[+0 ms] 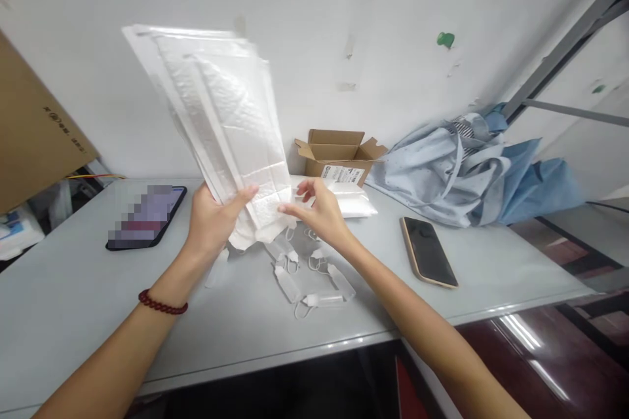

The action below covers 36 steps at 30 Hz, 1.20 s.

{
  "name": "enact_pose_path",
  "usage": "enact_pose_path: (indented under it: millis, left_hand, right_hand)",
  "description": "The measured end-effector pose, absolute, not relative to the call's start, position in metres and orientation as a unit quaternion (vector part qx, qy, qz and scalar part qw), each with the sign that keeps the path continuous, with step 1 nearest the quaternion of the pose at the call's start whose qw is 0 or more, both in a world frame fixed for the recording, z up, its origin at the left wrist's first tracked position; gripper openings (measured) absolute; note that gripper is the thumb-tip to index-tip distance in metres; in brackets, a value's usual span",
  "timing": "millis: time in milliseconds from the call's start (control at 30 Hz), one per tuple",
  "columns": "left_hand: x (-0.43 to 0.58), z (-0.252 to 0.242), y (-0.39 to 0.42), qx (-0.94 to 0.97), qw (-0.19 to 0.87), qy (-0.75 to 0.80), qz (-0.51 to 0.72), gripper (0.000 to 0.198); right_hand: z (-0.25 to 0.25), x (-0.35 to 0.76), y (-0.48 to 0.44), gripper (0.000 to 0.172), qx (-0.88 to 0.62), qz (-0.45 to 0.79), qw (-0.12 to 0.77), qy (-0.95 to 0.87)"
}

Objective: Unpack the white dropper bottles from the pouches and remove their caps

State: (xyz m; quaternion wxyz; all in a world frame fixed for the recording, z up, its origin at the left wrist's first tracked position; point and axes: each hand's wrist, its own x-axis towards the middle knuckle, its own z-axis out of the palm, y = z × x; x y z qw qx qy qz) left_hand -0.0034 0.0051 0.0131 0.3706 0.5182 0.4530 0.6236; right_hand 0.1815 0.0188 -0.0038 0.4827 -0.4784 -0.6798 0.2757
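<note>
A thick stack of white padded envelopes [236,124] rises slantwise above the grey tabletop [236,327], its upper end before the white wall [295,0]. The left hand [213,216] is closed on the stack's lower left edge, thumb across the front. The right hand [319,209] is half open, fingers curled, thumb tip at the lower right edge; whether it pinches anything, I cannot tell. Small clear plastic bottles with white loops [324,301] lie just below, a strip of tabletop separating them from the front edge. Sideways room ends leftward at a black-edged phone [147,219], rightward at a gold-edged dark phone [428,252]; behind stands an open brown cardboard box [312,167].
</note>
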Motion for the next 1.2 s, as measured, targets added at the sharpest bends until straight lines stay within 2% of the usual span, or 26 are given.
enact_pose_path:
  millis: [67,200,267,333,367,467,500,567,633,700,800,867,933,967,1033,1067,1133,1200]
  left_hand:
    - [-0.003,0.012,0.006,0.504,0.351,0.442,0.653,0.036]
    - [-0.006,0.012,0.013,0.472,0.308,0.437,0.701,0.037]
    - [-0.013,0.014,0.018,0.443,0.276,0.423,0.74,0.041]
    - [-0.022,0.018,0.023,0.42,0.259,0.411,0.767,0.043]
    - [-0.026,0.019,0.025,0.414,0.268,0.414,0.765,0.041]
    - [-0.031,0.019,0.024,0.428,0.357,0.453,0.696,0.036]
    - [-0.028,0.017,0.022,0.441,0.396,0.465,0.658,0.037]
    - [-0.017,0.011,0.015,0.48,0.477,0.463,0.572,0.042]
    - [-0.002,0.004,0.007,0.532,0.555,0.428,0.476,0.048]
    - [0.009,0.0,0.001,0.567,0.585,0.402,0.418,0.055]
    - [0.008,0.003,0.002,0.579,0.588,0.403,0.396,0.059]
    - [-0.006,0.011,0.008,0.556,0.569,0.419,0.437,0.061]
    - [-0.027,0.02,0.017,0.517,0.516,0.454,0.51,0.062]
    - [-0.038,0.024,0.021,0.493,0.488,0.477,0.541,0.061]
    - [-0.061,0.029,0.028,0.476,0.448,0.504,0.564,0.056]
    - [-0.07,0.03,0.03,0.49,0.448,0.509,0.548,0.055]
    - [-0.087,0.032,0.033,0.515,0.462,0.519,0.502,0.057]
    - [-0.101,0.033,0.034,0.525,0.485,0.53,0.455,0.064]
  right_hand:
    - [-0.005,0.18,0.017,0.04,-0.484,0.274,0.438,-0.706]
    - [-0.003,0.181,0.015,0.012,-0.49,0.256,0.366,-0.749]
    - [0.002,0.187,0.014,0.005,-0.492,0.245,0.294,-0.782]
    - [0.008,0.194,0.014,0.007,-0.488,0.265,0.229,-0.8]
    - [0.01,0.197,0.014,0.015,-0.484,0.281,0.226,-0.797]
    - [0.013,0.2,0.014,0.055,-0.459,0.361,0.324,-0.744]
    - [0.011,0.198,0.014,0.062,-0.444,0.397,0.363,-0.717]
    - [0.005,0.191,0.014,0.061,-0.405,0.462,0.423,-0.666]
    - [-0.004,0.181,0.012,0.054,-0.372,0.473,0.473,-0.644]
    - [-0.013,0.174,0.011,0.052,-0.397,0.438,0.518,-0.618]
    - [-0.013,0.175,0.01,0.048,-0.423,0.399,0.526,-0.62]
    - [-0.007,0.183,0.013,0.044,-0.41,0.352,0.513,-0.667]
    - [-0.001,0.196,0.02,0.037,-0.409,0.246,0.491,-0.729]
    - [0.0,0.203,0.025,0.036,-0.416,0.167,0.465,-0.763]
    - [-0.003,0.213,0.036,0.047,-0.427,0.047,0.365,-0.826]
    - [-0.007,0.216,0.042,0.048,-0.441,0.005,0.315,-0.84]
    - [-0.013,0.219,0.051,0.039,-0.468,-0.062,0.234,-0.85]
    - [-0.017,0.222,0.057,0.04,-0.487,-0.101,0.185,-0.848]
